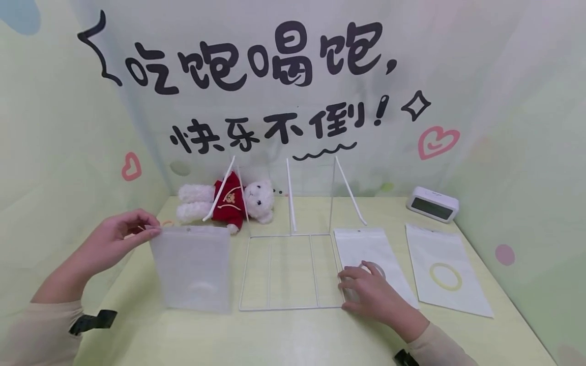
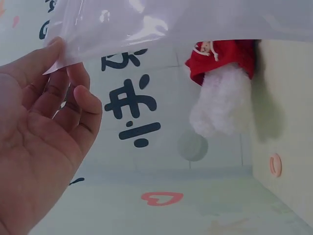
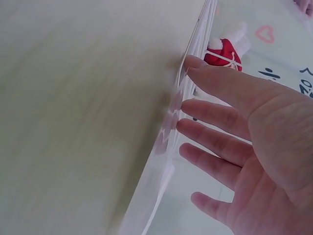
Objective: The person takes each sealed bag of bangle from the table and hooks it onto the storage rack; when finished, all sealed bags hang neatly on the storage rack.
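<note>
Bag (image 1: 192, 269) in left hand (image 1: 111, 239)

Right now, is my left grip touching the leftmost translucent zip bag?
Touching. The left wrist view shows it plainly: the left grip pinches a corner of the translucent zip bag.

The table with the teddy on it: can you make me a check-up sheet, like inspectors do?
Surface: pale table.
Things being handled: frosted bag, held up; white wire rack, standing.
Other bags: near-right bag and far-right bag lie flat; yellow ring shows on or in the latter.
Clutter: teddy lying behind the rack; clock; orange ring.
Hands: left hand pinches the frosted bag's corner; right hand is at the rack's right side.
Cables: nothing seen.
Surroundings: printed backdrop.
</note>
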`<state>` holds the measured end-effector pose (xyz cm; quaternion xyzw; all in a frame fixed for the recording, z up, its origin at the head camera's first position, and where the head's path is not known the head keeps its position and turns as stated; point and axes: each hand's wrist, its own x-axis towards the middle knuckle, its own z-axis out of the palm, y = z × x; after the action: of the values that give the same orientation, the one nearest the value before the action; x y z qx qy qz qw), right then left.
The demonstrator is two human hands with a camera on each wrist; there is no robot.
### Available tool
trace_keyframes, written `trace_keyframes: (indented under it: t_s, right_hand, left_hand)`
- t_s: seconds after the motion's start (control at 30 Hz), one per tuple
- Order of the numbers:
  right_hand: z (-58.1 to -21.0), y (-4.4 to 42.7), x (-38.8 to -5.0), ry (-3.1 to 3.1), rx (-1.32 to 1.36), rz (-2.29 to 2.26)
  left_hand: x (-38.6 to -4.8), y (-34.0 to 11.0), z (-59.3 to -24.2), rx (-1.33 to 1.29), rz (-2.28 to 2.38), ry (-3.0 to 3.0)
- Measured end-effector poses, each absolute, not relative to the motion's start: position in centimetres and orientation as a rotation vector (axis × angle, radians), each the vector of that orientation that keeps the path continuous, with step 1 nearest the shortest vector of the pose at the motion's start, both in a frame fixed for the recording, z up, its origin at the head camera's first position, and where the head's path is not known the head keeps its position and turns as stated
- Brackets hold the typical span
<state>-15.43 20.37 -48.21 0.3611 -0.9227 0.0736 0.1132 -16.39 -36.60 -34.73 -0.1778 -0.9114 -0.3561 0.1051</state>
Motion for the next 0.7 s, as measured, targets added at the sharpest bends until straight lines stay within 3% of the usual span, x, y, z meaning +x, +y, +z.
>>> trace_keyframes:
  t_s: [0.37, 0.7]
  right_hand:
    - [-47.9, 20.2, -15.3, -2.728, 1.057, 0.183]
    - [-47.9, 20.2, -15.5, -2.741, 1.056, 0.180]
  left_hand:
    - [-14.9, -34.0, -31.7, -0.919, -1.252, -2.429]
    - [-14.9, -32.6, -29.3, -1.075, -1.439, -2.256]
